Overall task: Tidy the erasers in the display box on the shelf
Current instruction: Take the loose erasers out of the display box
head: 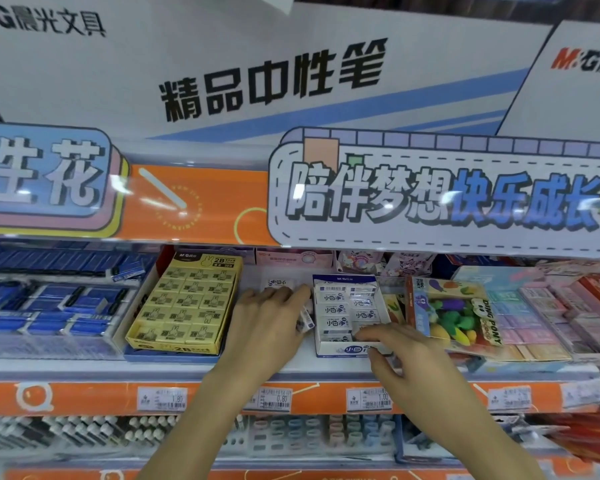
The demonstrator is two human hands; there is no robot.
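A white and blue display box (326, 348) stands on the shelf at centre, filled with several white erasers (334, 308) in printed sleeves. My left hand (269, 318) lies just left of the box, its fingers curled around a white eraser (306, 320) held against the box's left wall. My right hand (400, 356) rests on the box's front right corner, fingertips touching the front erasers. One loose white eraser (278, 283) lies on the shelf behind my left hand.
A yellow box of 2B erasers (184, 306) stands to the left, blue eraser packs (49, 306) farther left. A colourful fruit eraser pack (454, 313) leans right of the box. Price tags (276, 398) line the orange shelf edge. A banner overhangs the shelf.
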